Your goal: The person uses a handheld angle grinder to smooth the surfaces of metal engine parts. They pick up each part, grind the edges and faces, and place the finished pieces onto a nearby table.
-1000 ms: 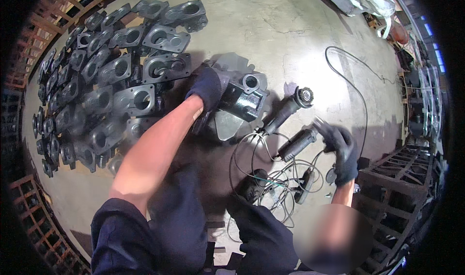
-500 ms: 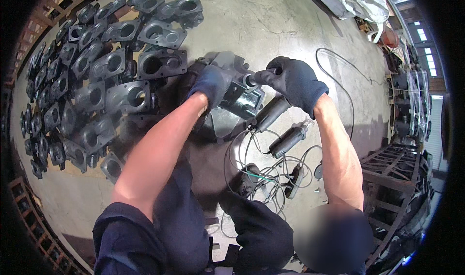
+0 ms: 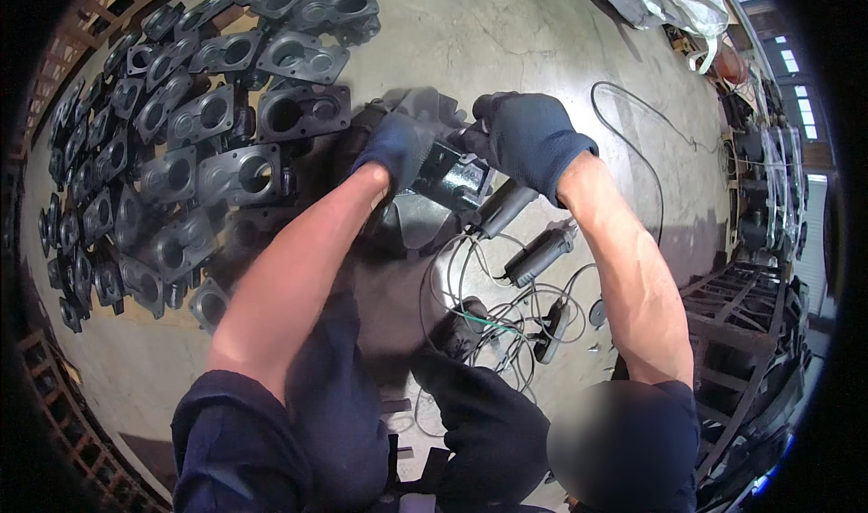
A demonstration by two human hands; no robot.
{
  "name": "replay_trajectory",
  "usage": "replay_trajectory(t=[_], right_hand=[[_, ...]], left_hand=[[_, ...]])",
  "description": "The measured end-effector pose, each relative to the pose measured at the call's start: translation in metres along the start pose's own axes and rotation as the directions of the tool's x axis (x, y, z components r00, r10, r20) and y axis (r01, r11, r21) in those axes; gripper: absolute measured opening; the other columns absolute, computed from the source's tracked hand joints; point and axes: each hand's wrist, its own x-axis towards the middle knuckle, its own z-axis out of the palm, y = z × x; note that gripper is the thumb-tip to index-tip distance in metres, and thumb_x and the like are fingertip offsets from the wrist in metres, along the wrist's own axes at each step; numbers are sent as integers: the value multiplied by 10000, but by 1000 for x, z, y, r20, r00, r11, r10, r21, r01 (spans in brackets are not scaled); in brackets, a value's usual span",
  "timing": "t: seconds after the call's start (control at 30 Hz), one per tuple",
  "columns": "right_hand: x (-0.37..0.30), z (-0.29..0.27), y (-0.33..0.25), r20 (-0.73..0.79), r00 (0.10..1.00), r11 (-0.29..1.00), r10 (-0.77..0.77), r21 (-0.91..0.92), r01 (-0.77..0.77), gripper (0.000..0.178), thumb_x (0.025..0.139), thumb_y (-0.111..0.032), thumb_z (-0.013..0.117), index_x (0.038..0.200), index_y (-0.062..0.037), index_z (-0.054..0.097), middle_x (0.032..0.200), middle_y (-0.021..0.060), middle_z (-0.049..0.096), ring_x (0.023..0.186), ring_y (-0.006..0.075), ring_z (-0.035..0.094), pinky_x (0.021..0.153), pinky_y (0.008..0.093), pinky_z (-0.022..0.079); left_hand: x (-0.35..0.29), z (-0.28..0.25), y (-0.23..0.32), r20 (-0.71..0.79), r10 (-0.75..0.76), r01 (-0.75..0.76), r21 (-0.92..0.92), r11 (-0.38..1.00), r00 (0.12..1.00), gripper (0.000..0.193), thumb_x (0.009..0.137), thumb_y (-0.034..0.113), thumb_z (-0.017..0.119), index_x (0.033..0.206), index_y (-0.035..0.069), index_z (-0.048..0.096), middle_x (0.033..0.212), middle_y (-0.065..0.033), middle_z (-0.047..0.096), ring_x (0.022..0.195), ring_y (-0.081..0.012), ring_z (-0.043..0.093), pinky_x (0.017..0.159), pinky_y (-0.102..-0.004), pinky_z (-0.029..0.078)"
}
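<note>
My left hand [image 3: 400, 150], in a dark glove with a blue cuff, grips a dark metal casting [image 3: 453, 177] with a shiny, flat-sided face. The casting is tilted above a larger dark block-like part [image 3: 418, 224]. At the casting's upper right end is my right hand [image 3: 532, 141], gloved the same way. Its fingers are curled closed against that end; whatever they hold is hidden. Just below the hands lie two dark cylindrical power tools, one [image 3: 506, 209] close to the casting and another [image 3: 541, 256] nearer to me.
Many flanged metal castings with round holes [image 3: 303, 113] stand in rows on the left. Tangled cables [image 3: 488, 319] and a power strip [image 3: 551, 330] lie near my feet. A cable [image 3: 653, 165] curves across the right floor. A metal rack [image 3: 737, 323] stands right; a white sack [image 3: 674, 7] lies far right.
My right hand has moved left and slightly up, closing in on the casting's end and covering the round opening seen there before. My left hand keeps its place on the casting.
</note>
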Motion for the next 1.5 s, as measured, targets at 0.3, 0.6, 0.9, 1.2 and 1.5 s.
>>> replay_trajectory(t=[0.3,0.6,0.9,1.2,1.5], right_hand=[[-7,13,1,-126,984,959,125,269,-88,453,943,-436,568,998,-7,702,882,241,694,875,409,687,753,470,533],[21,45,-23,-14,837,41,547,999,-10,382,967,-362,663,795,-20,672,728,32,661,626,92,564,598,254,458],[22,36,-18,-17,779,-12,627,999,32,453,913,-347,702,597,-67,537,505,42,494,428,159,517,450,297,378],[-57,-7,33,-180,900,151,396,980,130,266,969,-213,632,1185,-58,646,574,-1,487,470,114,524,485,281,473],[-147,315,58,321,631,218,706,750,-625,310,956,-328,607,1010,-42,715,709,108,645,568,223,621,544,358,505]], left_hand=[[-6,-17,14,37,12,-13,16,1000,999,226,896,191,556,1012,108,731,1006,-165,712,868,-332,688,759,-398,536],[-6,-17,26,-70,-279,239,-348,907,958,170,934,96,567,935,30,724,819,-22,677,720,-81,523,648,-309,463],[-6,-7,9,-133,-91,78,-102,992,987,193,887,100,576,996,42,725,895,-125,724,778,-202,668,725,-341,514],[4,6,-59,-19,-17,21,245,969,1000,290,902,212,607,1151,98,701,1147,-152,699,1016,-281,679,859,-364,520],[-12,-28,26,181,-210,262,-345,901,961,246,992,72,489,1125,36,693,1078,-62,719,957,-144,666,884,-301,527]])
